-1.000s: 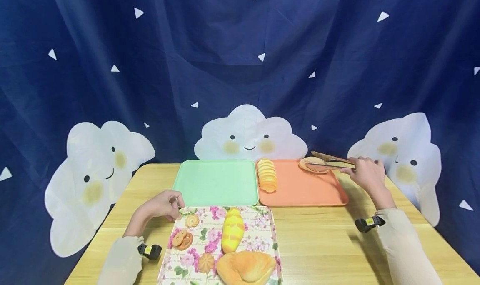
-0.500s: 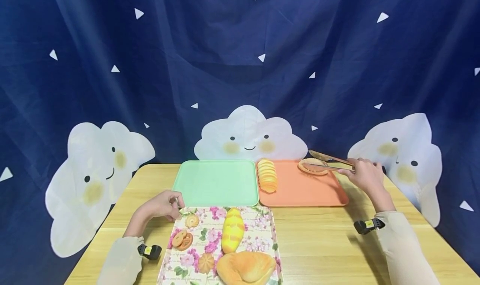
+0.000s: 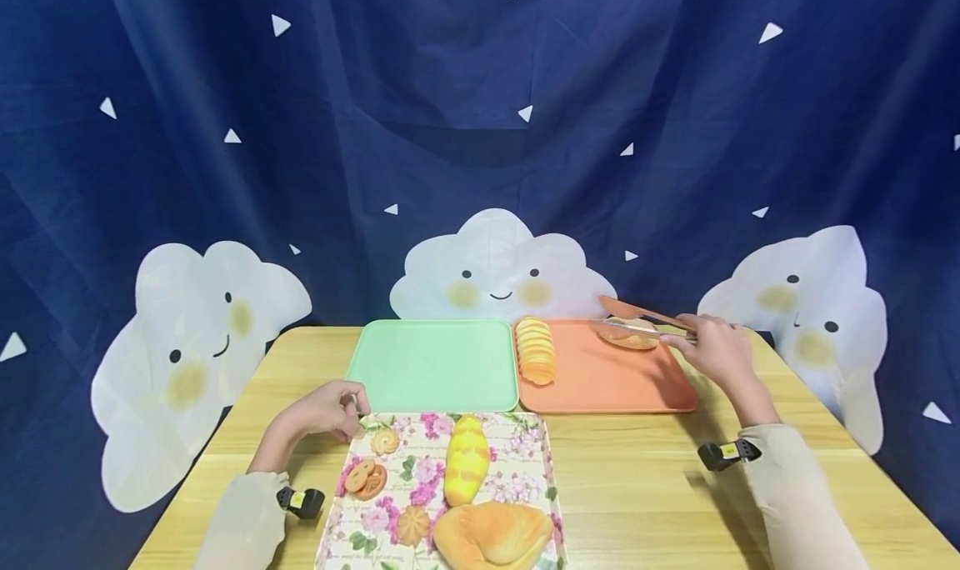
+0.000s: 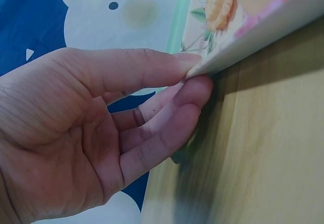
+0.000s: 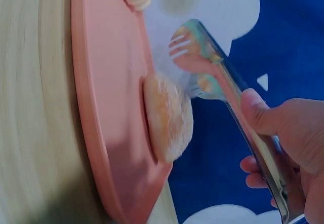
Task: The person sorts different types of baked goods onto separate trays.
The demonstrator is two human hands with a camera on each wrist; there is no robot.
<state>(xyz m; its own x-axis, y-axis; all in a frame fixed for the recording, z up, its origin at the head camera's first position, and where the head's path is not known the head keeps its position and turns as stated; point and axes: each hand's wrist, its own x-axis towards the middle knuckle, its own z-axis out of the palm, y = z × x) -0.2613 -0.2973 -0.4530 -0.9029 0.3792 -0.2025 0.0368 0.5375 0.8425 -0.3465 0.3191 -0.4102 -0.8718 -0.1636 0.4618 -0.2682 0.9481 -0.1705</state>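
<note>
My left hand [image 3: 322, 407] pinches the far left corner of a white floral tray [image 3: 517, 445] between thumb and fingertips, as the left wrist view shows. My right hand [image 3: 722, 353] grips metal serving tongs [image 5: 230, 82] by their arms, the thumb lying along one side. Their slotted tips are spread and hold nothing. Near them, an oval bread roll [image 5: 169, 117] with a pale dusted top lies at the far right of the orange tray [image 3: 592, 378]. In the head view the tongs overlap the roll; in the right wrist view their tips stand beyond its top.
A ridged, sliced-looking loaf [image 3: 535, 352] lies at the orange tray's left end. Beside it is a green tray [image 3: 435, 366]. The floral tray bears a yellow bread [image 3: 466, 462], a large folded bread [image 3: 491, 535] and several cookies [image 3: 412, 526]. A blue curtain [image 3: 480, 137] hangs behind the table.
My right hand has shifted left with the tongs, whose tips now reach farther left across the bread roll in the head view. The left hand has stayed at the floral tray's corner.
</note>
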